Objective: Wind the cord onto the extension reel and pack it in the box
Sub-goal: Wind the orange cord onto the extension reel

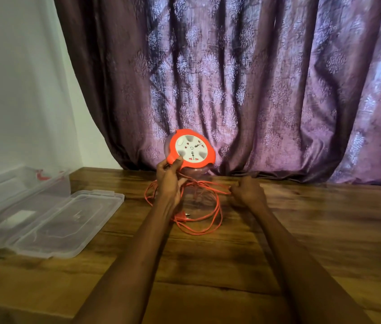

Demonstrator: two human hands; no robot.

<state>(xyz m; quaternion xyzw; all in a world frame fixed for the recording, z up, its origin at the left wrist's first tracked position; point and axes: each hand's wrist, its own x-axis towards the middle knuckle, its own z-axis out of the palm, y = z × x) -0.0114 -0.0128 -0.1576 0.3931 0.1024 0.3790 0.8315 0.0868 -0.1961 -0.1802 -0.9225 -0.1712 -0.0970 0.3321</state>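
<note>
An orange extension reel (190, 148) with a white socket face is held up above the wooden table, tilted toward me. My left hand (169, 177) grips its lower left rim. The orange cord (208, 220) hangs from the reel and lies in loose loops on the table, with its plug (182, 216) near the middle of the loops. My right hand (246, 191) is closed on a stretch of cord to the right of the reel. A clear plastic box (21, 183) stands at the far left, its clear lid (63, 225) lying flat beside it.
The wooden table (208, 265) stretches across the front. A purple patterned curtain (255, 90) hangs right behind the reel, touching the table's far edge. A white wall (16, 90) stands at the left behind the box.
</note>
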